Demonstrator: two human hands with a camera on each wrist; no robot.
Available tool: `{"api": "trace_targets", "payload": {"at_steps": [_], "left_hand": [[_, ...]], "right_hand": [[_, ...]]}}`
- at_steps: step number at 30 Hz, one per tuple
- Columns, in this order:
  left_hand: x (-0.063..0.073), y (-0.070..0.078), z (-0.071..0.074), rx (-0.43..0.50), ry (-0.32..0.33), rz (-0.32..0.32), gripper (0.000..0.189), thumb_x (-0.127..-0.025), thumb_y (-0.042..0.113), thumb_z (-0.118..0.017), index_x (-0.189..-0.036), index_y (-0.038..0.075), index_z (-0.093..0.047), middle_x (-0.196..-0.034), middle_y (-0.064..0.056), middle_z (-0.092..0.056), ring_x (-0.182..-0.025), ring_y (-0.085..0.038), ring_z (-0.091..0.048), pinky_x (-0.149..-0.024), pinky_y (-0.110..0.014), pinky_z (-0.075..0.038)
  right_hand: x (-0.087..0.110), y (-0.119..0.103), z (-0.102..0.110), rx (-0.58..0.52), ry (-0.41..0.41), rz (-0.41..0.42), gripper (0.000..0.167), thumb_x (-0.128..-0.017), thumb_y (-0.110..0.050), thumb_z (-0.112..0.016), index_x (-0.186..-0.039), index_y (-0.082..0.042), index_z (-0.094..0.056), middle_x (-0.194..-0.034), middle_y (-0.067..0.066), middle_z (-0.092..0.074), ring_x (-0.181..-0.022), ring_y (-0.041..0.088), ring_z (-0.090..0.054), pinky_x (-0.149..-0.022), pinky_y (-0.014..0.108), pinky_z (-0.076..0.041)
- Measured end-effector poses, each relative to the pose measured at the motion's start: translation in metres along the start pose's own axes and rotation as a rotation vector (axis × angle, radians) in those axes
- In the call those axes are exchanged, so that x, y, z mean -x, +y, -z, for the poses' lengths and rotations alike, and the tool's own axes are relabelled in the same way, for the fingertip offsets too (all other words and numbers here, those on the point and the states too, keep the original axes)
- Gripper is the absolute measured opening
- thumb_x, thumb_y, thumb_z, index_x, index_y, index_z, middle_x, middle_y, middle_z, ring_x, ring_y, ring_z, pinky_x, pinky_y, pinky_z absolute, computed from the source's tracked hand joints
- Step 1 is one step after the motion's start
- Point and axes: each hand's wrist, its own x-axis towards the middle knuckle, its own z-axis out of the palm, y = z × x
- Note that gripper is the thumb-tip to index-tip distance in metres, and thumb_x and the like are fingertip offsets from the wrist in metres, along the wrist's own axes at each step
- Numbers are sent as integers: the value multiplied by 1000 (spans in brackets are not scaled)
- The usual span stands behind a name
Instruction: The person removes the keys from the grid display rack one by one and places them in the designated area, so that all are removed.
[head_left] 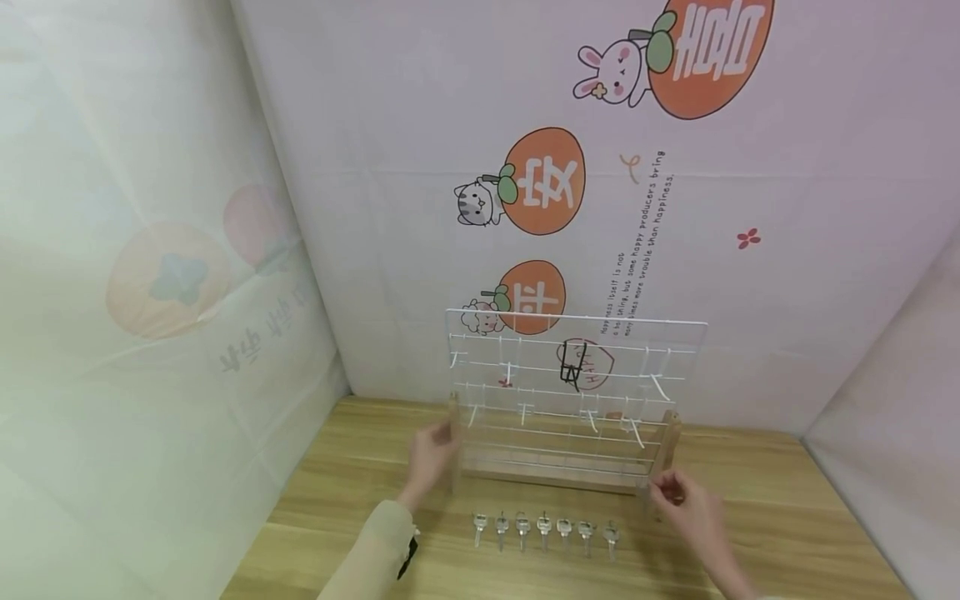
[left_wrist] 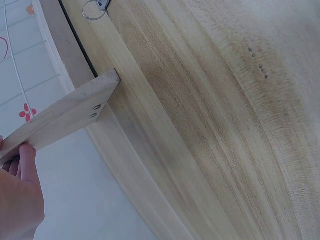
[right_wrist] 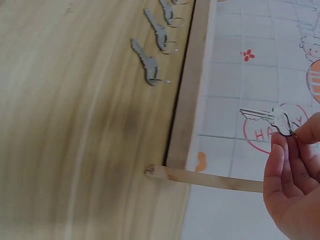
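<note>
A white wire grid rack [head_left: 577, 318] with several hooks stands upright between wooden posts. My left hand [head_left: 433, 457] grips its left wooden post [left_wrist: 65, 110], thumb along one side. Beside the right post [head_left: 667, 442] is my right hand [head_left: 690, 508]. In the right wrist view, that hand pinches a silver key [right_wrist: 272, 117] near its ring, between thumb and fingertips, the toothed blade pointing away from the palm. Several more keys [head_left: 544, 527] with rings lie in a row on the table in front of the rack.
The wooden table [head_left: 360, 467] meets a printed cloth backdrop [head_left: 397, 250] behind the rack, with cloth walls at both sides. A small black wire piece [head_left: 572, 362] hangs on the grid. A wooden base bar [head_left: 555, 482] joins the posts low down.
</note>
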Motion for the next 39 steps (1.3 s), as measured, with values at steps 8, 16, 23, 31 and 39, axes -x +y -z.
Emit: {"api": "trace_targets", "payload": {"at_steps": [8,16,23,31,39], "left_hand": [[-1,0,0,-4,-5,6,37,-90,12,-70,-123,-2,-65,-119,-23,-70,-107,-35,-70,-91,-40,-61],[-2,-1,-1,-1,-2,-9,38,-89,11,-71,-124,-4,-64,-120,-25,-69,-107,-36,-70,-90,-41,-62],[-2,-3,0,7,-9,-11,40,-89,12,-71,-124,-5,-63,-120,-25,-69,-107,-36,-69,-91,-41,-61],[-3,-4,-1,7,-15,0,42,-89,13,-71,-127,-4,-62,-121,-24,-69,-107,-35,-70,-91,-38,-61],[-2,-2,-1,4,-8,3,42,-90,13,-71,-127,-4,-62,-121,-24,-69,-108,-35,-69,-92,-39,-61]], "right_hand": [[9,19,-14,36,-52,-50,9,-81,-1,-73,-87,-5,-68,-77,3,-71,-65,-10,-51,-57,13,-51],[16,36,-26,23,-67,-70,10,-79,0,-74,-83,-7,-67,-74,1,-68,-63,-8,-48,-56,14,-48],[22,50,-35,20,-143,-149,8,-81,-2,-72,-87,-2,-66,-76,3,-66,-63,-4,-48,-54,15,-46],[24,53,-40,27,-178,-212,9,-80,-3,-70,-87,1,-66,-74,4,-66,-58,-1,-48,-51,16,-45],[25,53,-40,44,-213,-239,8,-80,-5,-71,-87,-2,-67,-74,2,-66,-58,0,-48,-52,16,-43]]}}
